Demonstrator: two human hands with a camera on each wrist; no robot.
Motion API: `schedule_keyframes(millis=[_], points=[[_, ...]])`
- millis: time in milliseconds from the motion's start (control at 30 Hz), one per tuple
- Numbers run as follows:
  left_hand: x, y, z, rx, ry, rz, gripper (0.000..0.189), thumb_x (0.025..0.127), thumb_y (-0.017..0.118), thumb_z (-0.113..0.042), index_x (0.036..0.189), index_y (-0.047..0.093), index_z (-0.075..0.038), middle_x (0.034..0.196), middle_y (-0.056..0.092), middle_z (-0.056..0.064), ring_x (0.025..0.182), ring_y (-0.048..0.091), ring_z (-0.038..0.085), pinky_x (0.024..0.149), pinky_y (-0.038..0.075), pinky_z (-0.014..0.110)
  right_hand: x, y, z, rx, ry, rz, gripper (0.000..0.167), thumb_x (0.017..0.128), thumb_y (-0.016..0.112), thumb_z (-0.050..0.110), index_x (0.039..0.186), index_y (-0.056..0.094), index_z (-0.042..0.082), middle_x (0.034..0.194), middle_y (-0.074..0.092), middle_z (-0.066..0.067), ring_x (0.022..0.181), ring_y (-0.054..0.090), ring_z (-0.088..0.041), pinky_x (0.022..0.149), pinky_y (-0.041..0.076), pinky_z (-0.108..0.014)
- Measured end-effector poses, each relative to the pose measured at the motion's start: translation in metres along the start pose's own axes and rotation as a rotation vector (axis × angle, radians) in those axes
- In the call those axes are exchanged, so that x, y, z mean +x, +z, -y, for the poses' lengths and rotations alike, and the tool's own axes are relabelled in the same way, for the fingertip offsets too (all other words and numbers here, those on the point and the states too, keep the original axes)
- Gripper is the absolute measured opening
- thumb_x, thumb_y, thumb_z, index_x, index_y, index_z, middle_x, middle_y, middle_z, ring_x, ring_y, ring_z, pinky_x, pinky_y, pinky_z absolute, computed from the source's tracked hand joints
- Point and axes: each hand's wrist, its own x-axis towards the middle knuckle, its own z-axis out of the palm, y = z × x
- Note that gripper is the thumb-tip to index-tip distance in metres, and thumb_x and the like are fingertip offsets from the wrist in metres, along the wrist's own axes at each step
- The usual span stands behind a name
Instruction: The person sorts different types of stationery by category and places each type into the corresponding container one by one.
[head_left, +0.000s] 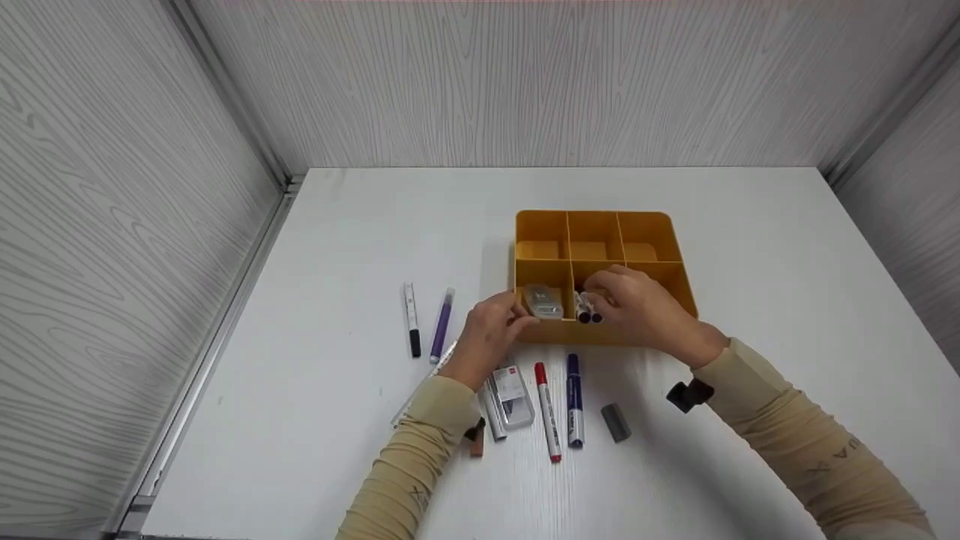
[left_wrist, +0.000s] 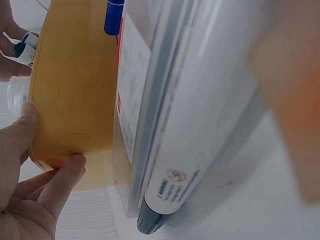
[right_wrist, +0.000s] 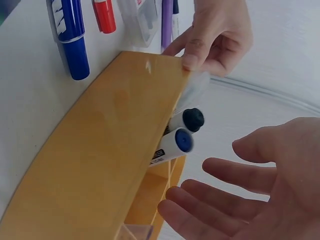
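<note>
A yellow divided organizer box (head_left: 577,333) stands on the white table. My left hand (head_left: 487,330) holds its near left corner, thumb at the rim and fingers on the outer wall (left_wrist: 75,95). Two white markers stand in the near middle compartment: one with a blue end (right_wrist: 176,143), one with a dark end (right_wrist: 189,120). Over this compartment is my right hand (head_left: 637,304); the right wrist view shows its fingers spread, apart from the markers, holding nothing. A clear plastic case (head_left: 544,301) lies in the near left compartment.
In front of the box lie a clear case with a label (head_left: 514,397), a grey-white marker (head_left: 493,409), a red marker (head_left: 547,412), a blue marker (head_left: 574,401) and a grey block (head_left: 616,422). Further left are a purple marker (head_left: 442,326) and a black-capped marker (head_left: 410,319).
</note>
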Motion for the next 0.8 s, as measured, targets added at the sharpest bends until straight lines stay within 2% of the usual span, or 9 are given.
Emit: schedule_keyframes(millis=[100,267,467,600,800], points=[[0.0,0.0,0.0,0.006,-0.007,0.003,0.02,0.09,0.07,-0.026,0.092,0.061,-0.009,0.095,0.069,0.003,0.086,0.063,0.012,0.074,0.054,0.024,-0.009,-0.002,0.002,-0.019,-0.059,-0.053,0.021,0.098,0.059,0.012,0.112,0.067,-0.001,0.111,0.068,-0.016,0.091,0.061,-0.025,0.08,0.055,-0.041],[0.0,0.0,0.001,0.006,-0.011,0.008,0.019,0.091,0.069,-0.027,0.091,0.062,-0.01,0.095,0.069,0.002,0.086,0.063,0.013,0.073,0.054,0.024,-0.028,-0.005,0.007,-0.044,-0.104,-0.084,0.021,0.097,0.062,0.012,0.114,0.067,0.001,0.113,0.067,-0.013,0.084,0.059,-0.021,0.073,0.056,-0.036],[0.0,0.0,0.002,-0.002,0.006,0.005,0.02,0.091,0.069,-0.028,0.091,0.062,-0.009,0.095,0.069,0.003,0.087,0.063,0.014,0.075,0.054,0.024,-0.052,-0.008,0.011,-0.071,-0.164,-0.14,0.018,0.094,0.067,0.01,0.112,0.069,0.007,0.113,0.067,-0.008,0.095,0.064,-0.02,0.08,0.058,-0.036],[0.0,0.0,0.002,-0.012,0.01,0.004,0.019,0.091,0.07,-0.026,0.091,0.062,-0.009,0.094,0.069,0.003,0.087,0.064,0.014,0.075,0.055,0.025,-0.066,-0.006,0.012,-0.086,-0.224,-0.178,0.017,0.092,0.067,0.007,0.109,0.07,0.01,0.112,0.067,-0.005,0.096,0.064,-0.018,0.078,0.058,-0.033],[0.0,0.0,0.003,-0.022,0.023,-0.002,0.019,0.09,0.07,-0.026,0.09,0.062,-0.009,0.093,0.069,0.003,0.085,0.063,0.014,0.074,0.054,0.025,-0.084,0.002,0.01,-0.11,-0.225,-0.165,0.022,0.087,0.072,0.005,0.108,0.069,0.01,0.109,0.066,-0.002,0.093,0.064,-0.013,0.077,0.058,-0.032]])
